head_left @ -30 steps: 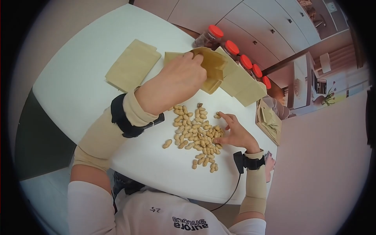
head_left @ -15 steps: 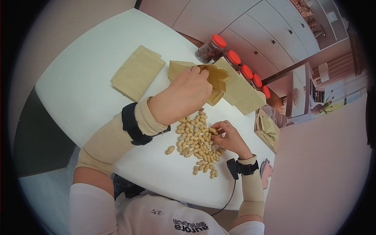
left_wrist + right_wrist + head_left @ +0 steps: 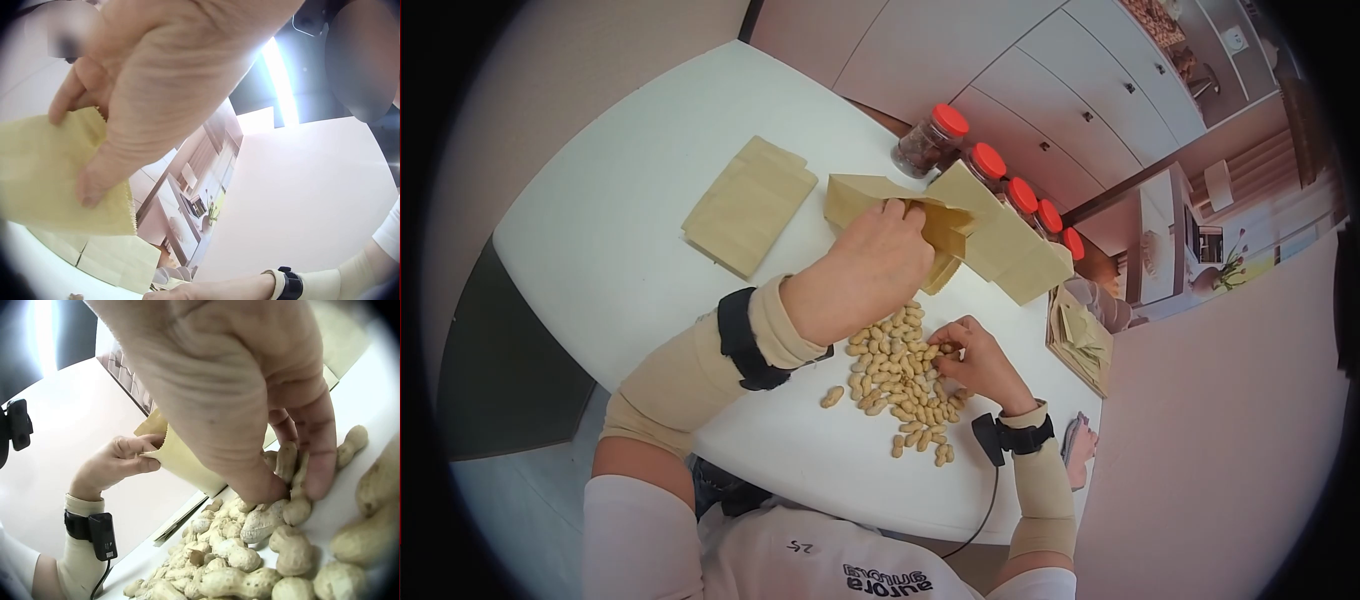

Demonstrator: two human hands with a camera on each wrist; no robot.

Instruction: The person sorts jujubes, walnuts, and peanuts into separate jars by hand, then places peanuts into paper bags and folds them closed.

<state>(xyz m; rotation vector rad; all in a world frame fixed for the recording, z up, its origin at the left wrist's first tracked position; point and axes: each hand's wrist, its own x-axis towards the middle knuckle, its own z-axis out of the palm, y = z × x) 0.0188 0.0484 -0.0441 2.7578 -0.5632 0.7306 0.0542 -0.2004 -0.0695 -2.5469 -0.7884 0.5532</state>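
Note:
My left hand (image 3: 862,268) grips the rim of a brown paper bag (image 3: 950,232), whose mouth faces the peanuts. In the left wrist view the thumb lies on one side of the bag's zigzag-cut edge (image 3: 132,209) and the fingers are on the other. A loose heap of unshelled peanuts (image 3: 890,372) is spread on the white table below the bag. At the heap's right side my right hand (image 3: 983,366) pinches a few peanuts (image 3: 289,464) between its thumb and curled fingers, low over the table.
Folded paper bags (image 3: 750,205) lie at the left, and another flat bag (image 3: 1015,245) lies behind the held one. Several red-lidded jars (image 3: 930,140) line the back edge. A container of paper pieces (image 3: 1080,340) stands at the right edge. One peanut (image 3: 832,397) lies apart.
My right hand's fingers, spread wide at the heap's edge one second ago, have drawn together around some peanuts. The left hand keeps its hold on the bag. The head view has shifted slightly.

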